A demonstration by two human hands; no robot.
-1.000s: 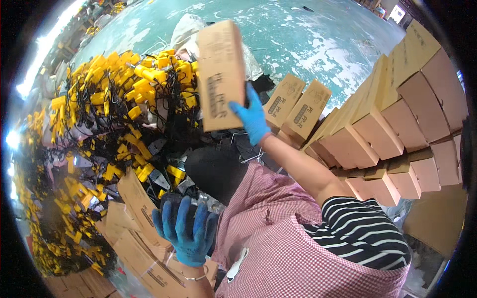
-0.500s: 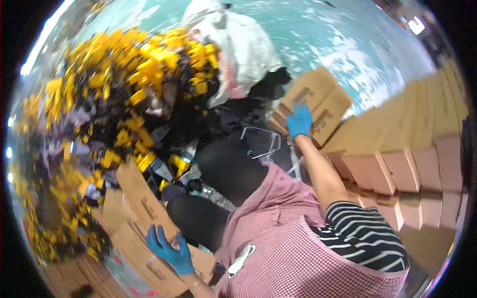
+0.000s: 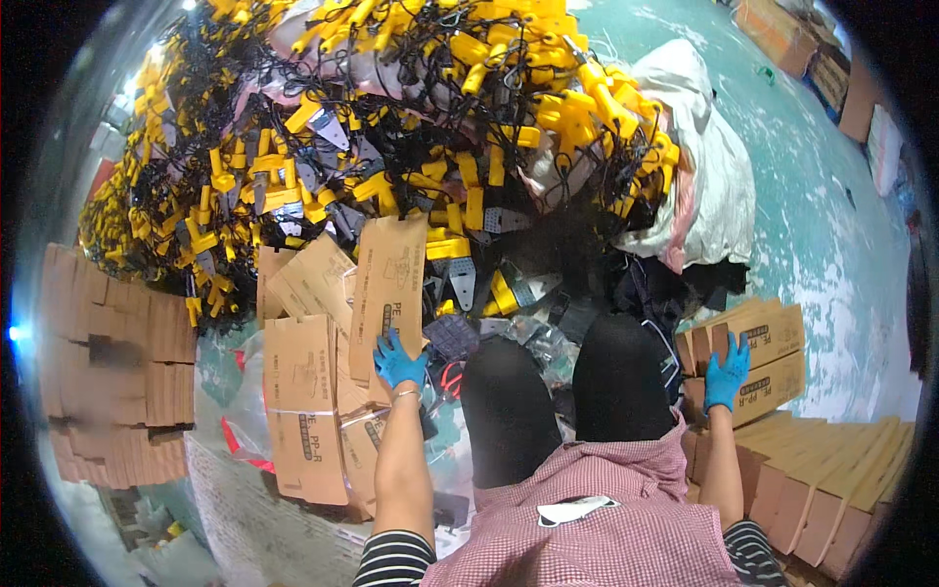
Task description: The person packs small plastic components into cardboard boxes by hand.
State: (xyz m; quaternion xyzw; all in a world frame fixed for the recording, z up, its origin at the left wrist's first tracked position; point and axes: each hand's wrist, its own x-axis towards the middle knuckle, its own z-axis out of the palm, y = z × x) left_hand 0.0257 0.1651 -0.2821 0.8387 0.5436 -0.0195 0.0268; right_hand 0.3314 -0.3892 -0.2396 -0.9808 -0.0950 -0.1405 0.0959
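Observation:
My left hand (image 3: 399, 362), in a blue glove, rests with fingers apart against the lower end of a flat brown carton (image 3: 391, 264). That carton leans on a pile of other folded cartons (image 3: 301, 377), with a pale strap across the front ones. Over on the right, my right hand (image 3: 727, 372), also blue-gloved, lies with spread fingers on a flat printed carton (image 3: 768, 382). The fingertips of both hands touch cardboard; neither visibly wraps round it.
A heap of yellow-handled tools (image 3: 460, 59) with black cords spreads across the far side. Beside it slumps a white sack (image 3: 709, 166). Stacked cartons stand at the left (image 3: 117, 372) and at the lower right (image 3: 822, 470). Red-handled scissors (image 3: 448, 380) lie near my left hand.
The view has swung left and steadied, so the heap and both carton piles sit further right. My left hand has moved up to the leaning carton; my right hand remains on cardboard.

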